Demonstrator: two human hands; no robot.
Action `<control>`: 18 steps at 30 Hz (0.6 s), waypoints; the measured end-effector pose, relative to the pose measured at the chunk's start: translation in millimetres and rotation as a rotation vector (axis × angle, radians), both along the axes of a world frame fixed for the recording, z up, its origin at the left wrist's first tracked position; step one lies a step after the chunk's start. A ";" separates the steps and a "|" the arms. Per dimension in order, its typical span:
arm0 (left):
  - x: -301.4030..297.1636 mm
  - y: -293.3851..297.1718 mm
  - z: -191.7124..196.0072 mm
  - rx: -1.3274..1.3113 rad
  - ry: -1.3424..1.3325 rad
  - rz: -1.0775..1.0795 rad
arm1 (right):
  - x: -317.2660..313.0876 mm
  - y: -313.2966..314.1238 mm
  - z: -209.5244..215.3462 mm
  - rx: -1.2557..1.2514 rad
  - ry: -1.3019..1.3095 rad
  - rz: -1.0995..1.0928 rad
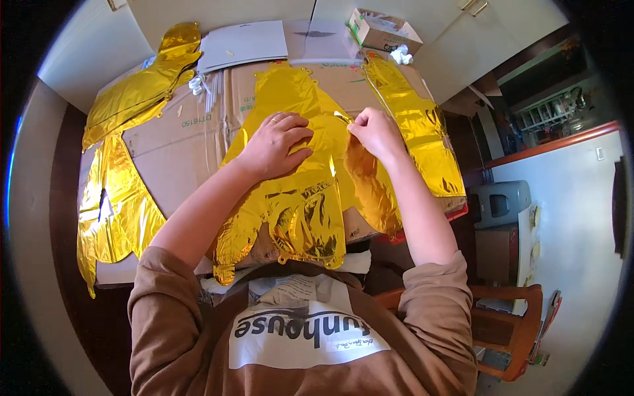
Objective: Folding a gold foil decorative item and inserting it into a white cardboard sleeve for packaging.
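Note:
A flat, uninflated gold foil balloon (290, 99) lies in front of me on a cardboard-covered table. My left hand (274, 145) rests on its middle, palm down, with the fingers loosely stretched out over the foil. Further right, my right hand (376, 132) is closed in a pinch on an edge of the gold foil. Below that pinch a darker, amber-looking flap (368, 181) of foil hangs at an angle. The lower part of the balloon is crinkled and reaches the table's near edge, where small tabs show along its rim.
More flat gold foil balloons lie at the left (115, 191) and along the right side (422, 132). At the back are white sheets (244, 45), a small open box (384, 32) and crumpled white tissue (401, 55). Clear thin straws (210, 92) lie beside the sheets. A wooden chair (525, 323) stands at right.

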State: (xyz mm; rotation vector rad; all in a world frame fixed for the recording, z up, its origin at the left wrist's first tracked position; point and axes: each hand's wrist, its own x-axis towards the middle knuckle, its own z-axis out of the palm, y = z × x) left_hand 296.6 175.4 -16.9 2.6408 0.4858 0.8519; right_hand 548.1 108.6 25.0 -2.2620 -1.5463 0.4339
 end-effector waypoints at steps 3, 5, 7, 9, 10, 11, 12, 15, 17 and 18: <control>0.3 0.0 -1.6 0.004 -0.007 0.007 | -9.8 -5.4 -1.3 0.184 -0.019 0.038; 0.0 -0.4 -2.7 0.004 -0.003 0.014 | -21.8 -9.5 1.9 0.289 0.066 0.076; -0.6 -0.9 -2.2 0.000 0.010 0.025 | -40.8 -11.2 17.0 0.344 0.255 0.114; -2.3 -0.8 -3.2 0.023 0.051 0.044 | -45.7 -7.2 3.9 0.362 0.717 0.241; -2.9 -0.7 -3.6 0.034 0.072 0.053 | -47.5 -10.3 -0.3 0.337 0.890 0.297; -3.6 -0.4 -2.8 0.021 0.048 0.039 | -51.6 -12.2 0.8 0.307 1.062 0.358; -3.4 -0.6 -1.3 0.007 0.024 0.026 | -47.1 -15.1 3.1 0.237 1.071 0.353; -0.5 -0.6 -1.9 -0.005 -0.013 0.010 | -19.1 -15.6 -9.1 0.402 0.455 0.361; -0.8 0.3 -5.1 -0.011 -0.012 0.004 | -13.9 -17.6 -15.8 0.410 0.153 0.449; -1.1 1.3 -6.1 -0.018 -0.007 -0.005 | -12.3 -17.0 -27.3 0.477 0.031 0.531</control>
